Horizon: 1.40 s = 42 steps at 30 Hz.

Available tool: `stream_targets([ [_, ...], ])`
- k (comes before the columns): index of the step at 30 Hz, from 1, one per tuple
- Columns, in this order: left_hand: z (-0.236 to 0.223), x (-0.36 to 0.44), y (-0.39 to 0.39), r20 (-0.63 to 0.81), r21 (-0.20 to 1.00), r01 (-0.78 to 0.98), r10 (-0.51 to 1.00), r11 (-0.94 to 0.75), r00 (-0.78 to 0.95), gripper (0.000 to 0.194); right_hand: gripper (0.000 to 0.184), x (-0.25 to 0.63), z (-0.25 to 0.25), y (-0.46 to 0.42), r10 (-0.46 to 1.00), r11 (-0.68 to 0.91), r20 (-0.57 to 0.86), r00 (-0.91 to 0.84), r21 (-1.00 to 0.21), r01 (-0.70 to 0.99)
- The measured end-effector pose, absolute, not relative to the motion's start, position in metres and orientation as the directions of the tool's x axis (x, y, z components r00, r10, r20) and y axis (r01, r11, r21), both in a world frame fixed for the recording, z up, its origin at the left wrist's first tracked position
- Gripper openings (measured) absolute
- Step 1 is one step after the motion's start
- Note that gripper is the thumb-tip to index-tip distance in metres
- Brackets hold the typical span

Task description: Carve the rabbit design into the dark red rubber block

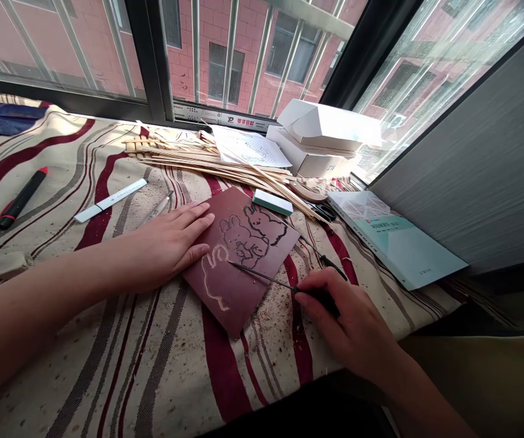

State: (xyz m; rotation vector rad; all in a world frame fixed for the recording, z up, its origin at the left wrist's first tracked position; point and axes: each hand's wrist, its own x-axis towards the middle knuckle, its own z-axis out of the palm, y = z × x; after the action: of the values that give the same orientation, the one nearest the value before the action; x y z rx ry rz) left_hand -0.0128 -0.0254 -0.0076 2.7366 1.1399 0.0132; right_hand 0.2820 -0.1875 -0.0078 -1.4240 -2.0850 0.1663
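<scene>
We are keeping our left hand (166, 246) flat and palm down, its fingers (198, 218) lying slightly fanned and pointing up and to the right. Our left forearm (38, 307) is reaching in bare from the lower left edge, stretching low across the view. Our right hand (344, 316) is coming in from the lower right with its back turned up, its fingers (310, 291) curling forward and closing together in a pencil-like grip. Our right wrist (392, 359) is angling down toward the bottom edge. We are holding the two hands apart, not touching.
</scene>
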Motion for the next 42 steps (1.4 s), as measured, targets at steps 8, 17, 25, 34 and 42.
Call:
stream_targets([
  [8, -0.006, -0.013, -0.028, -0.084, 0.155, 0.712, 0.709, -0.685, 0.700, 0.080, 0.016, 0.283, 0.000, -0.183, 0.930, 0.346, 0.257, -0.263, -0.367, 0.863],
  [17, -0.006, -0.012, -0.027, -0.071, 0.166, 0.708, 0.708, -0.687, 0.703, 0.080, 0.019, 0.284, 0.002, -0.180, 0.868, 0.443, 0.301, -0.394, -0.114, 0.889],
  [25, -0.005, -0.011, -0.028, -0.094, 0.159, 0.720, 0.716, -0.675, 0.692, 0.082, 0.019, 0.288, 0.005, -0.179, 0.892, 0.444, 0.166, -0.420, -0.153, 0.883],
  [34, -0.005, -0.010, -0.028, -0.104, 0.147, 0.727, 0.720, -0.671, 0.686, 0.080, 0.033, 0.287, 0.014, -0.176, 0.910, 0.408, 0.114, -0.398, -0.078, 0.910],
  [42, -0.007, -0.012, -0.028, -0.069, 0.141, 0.704, 0.703, -0.696, 0.708, 0.079, 0.030, 0.289, 0.027, -0.166, 0.915, 0.351, -0.145, -0.376, -0.169, 0.921],
])
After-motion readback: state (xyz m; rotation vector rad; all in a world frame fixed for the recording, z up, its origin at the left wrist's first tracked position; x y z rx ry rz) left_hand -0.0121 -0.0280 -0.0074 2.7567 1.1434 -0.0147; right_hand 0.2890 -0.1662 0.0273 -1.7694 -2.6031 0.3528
